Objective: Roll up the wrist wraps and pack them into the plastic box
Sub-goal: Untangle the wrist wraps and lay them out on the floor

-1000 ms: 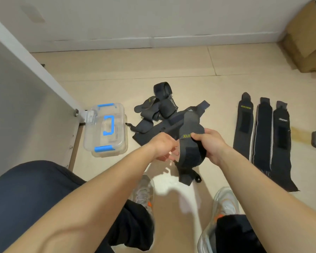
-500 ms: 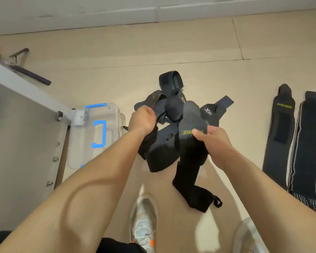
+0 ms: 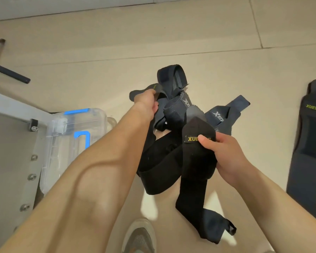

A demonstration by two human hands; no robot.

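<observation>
Head view: since the earlier frame, the left hand (image 3: 146, 103) has moved up-frame, fingers curled round one end of the black wrist wrap (image 3: 195, 161) at frame centre. The right hand (image 3: 224, 154) pinches its labelled end. The plastic box (image 3: 66, 136) sits at centre left.

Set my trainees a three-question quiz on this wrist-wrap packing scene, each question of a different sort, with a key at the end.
1. True or false: the plastic box lies on the person's right side.
2. What does the right hand grip? A) a towel B) a black wrist wrap with a yellow label C) a roll of tape
3. Fill in: the gripped wrap is not yet ___; its tail hangs loose.
Key: 1 false, it lies on the left. 2 B. 3 rolled.
</observation>
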